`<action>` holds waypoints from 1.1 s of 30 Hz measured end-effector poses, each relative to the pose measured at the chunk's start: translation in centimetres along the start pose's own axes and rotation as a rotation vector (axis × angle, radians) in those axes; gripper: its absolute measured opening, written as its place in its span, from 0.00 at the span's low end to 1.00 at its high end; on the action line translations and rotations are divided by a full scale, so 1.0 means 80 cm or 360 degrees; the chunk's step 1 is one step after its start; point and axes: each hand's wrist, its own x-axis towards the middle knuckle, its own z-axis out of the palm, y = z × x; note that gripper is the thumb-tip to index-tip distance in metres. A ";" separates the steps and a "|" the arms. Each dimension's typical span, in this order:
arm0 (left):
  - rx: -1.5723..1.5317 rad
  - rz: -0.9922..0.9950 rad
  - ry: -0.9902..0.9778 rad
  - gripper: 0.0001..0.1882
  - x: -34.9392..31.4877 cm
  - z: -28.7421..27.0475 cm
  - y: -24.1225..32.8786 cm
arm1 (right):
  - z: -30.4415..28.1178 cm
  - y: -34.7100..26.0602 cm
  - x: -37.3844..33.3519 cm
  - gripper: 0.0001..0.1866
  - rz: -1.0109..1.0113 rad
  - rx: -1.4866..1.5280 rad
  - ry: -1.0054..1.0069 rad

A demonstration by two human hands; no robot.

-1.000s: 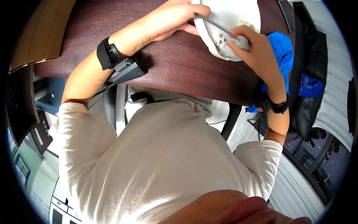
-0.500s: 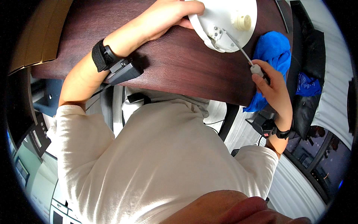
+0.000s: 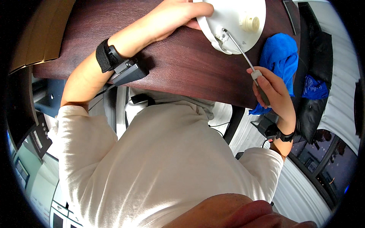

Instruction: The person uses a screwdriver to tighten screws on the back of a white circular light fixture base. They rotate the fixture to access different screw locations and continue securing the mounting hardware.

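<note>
A white round lamp fixture [image 3: 232, 17] with a cream bulb socket [image 3: 249, 22] lies at the far edge of view. My left hand [image 3: 180, 14] grips its left rim between thumb and fingers; some fingertips are hidden. In my right hand [image 3: 276, 93] is a screwdriver [image 3: 243, 53] with a grey handle, held from the right and slanting up to the left. Its tip meets a small metal terminal piece near the fixture's near left rim. Whether the tip sits in a screw is too small to tell.
The fixture is on a dark reddish-brown table [image 3: 171, 64]. A blue cloth [image 3: 279, 57] hangs over the table's right edge, close to my right hand. Cardboard [image 3: 42, 34] stands at the far left. A black padded seat [image 3: 321, 72] is beyond the right edge.
The screwdriver's tip has shifted up and left on the metal piece. My right fingers have changed their hold, showing more of the handle. The fixture has moved slightly right.
</note>
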 end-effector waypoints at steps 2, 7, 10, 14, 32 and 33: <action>0.0012 -0.0008 0.0008 0.25 -0.001 0.001 0.001 | 0.001 -0.001 0.001 0.15 -0.0004 -0.0026 0.0019; 0.0106 -0.0030 -0.0007 0.25 -0.001 0.001 0.002 | 0.007 -0.008 -0.005 0.15 0.0070 -0.0044 0.0056; 0.0084 -0.0027 -0.0011 0.25 -0.002 0.003 0.002 | 0.008 -0.036 -0.009 0.15 0.0177 -0.0233 0.0076; 0.0091 0.0012 -0.0066 0.25 -0.003 0.000 0.000 | -0.001 -0.042 -0.008 0.14 -0.0458 -0.1367 0.0363; 0.0114 -0.0024 -0.0031 0.23 -0.005 0.002 0.001 | -0.003 -0.044 -0.020 0.13 -0.0249 -0.0860 0.0472; 0.0105 -0.0014 -0.0040 0.23 -0.005 0.000 0.000 | -0.004 -0.040 -0.019 0.14 -0.0184 -0.0731 0.0420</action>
